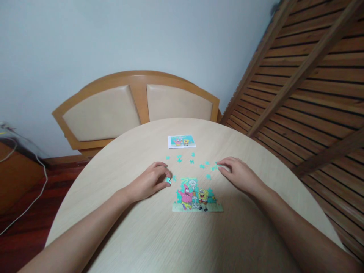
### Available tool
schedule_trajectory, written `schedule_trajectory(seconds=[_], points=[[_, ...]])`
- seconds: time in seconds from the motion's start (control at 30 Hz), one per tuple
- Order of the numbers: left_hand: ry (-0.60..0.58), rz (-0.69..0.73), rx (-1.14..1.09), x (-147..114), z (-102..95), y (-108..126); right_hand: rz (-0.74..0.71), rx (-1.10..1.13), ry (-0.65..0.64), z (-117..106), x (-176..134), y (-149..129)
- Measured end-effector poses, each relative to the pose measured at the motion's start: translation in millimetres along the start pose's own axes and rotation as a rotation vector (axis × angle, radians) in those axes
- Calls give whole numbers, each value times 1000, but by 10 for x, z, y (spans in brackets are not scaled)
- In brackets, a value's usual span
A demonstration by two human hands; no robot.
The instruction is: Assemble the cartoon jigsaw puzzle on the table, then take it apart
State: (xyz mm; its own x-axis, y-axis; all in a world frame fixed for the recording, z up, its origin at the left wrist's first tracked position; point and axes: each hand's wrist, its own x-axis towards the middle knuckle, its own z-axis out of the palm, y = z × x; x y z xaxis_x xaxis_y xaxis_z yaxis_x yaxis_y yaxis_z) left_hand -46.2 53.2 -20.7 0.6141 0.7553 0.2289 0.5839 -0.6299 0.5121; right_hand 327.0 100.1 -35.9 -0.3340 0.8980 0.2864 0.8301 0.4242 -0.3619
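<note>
My left hand (153,178) is closed in a pinch, with a teal puzzle piece (168,181) between thumb and fingers, left of the partly assembled jigsaw puzzle (187,200). That puzzle shows a pink starfish, a tall pale figure and a yellow sponge character; its upper edge is uneven. My right hand (233,170) reaches in above and right of the puzzle, its fingertips closed on a small teal puzzle piece (217,167). Another loose piece (174,178) lies close to the left fingertips.
Several loose teal pieces (192,161) are scattered beyond the puzzle. Behind them lies a picture card (182,141) with similar characters. The round wooden table (136,235) has a padded chair (139,98) at its far side. A slatted wooden panel (307,83) leans at the right.
</note>
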Motion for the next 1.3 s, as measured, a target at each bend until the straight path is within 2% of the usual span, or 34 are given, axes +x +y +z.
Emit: schedule_trajectory(seconds=[0.23,0.5,0.83,0.93,1.03,1.13,1.3], points=[[-71,98,-141,44,25,172,-6,5,-4,5,3,18],[-45,52,-163,45,120,386,-15,-5,-5,-8,-5,8],[-35,45,-165,70,137,438,-19,-35,-4,-50,-12,-99],[10,-22,-217,56,181,444,-57,17,8,-89,-25,-270],[66,-157,-397,51,270,474,-81,185,-22,-105,-83,-558],[88,-254,-588,62,359,519,-66,405,-160,-68,-188,-878],[117,-291,-666,79,420,561,-8,631,-307,58,-331,-1227]])
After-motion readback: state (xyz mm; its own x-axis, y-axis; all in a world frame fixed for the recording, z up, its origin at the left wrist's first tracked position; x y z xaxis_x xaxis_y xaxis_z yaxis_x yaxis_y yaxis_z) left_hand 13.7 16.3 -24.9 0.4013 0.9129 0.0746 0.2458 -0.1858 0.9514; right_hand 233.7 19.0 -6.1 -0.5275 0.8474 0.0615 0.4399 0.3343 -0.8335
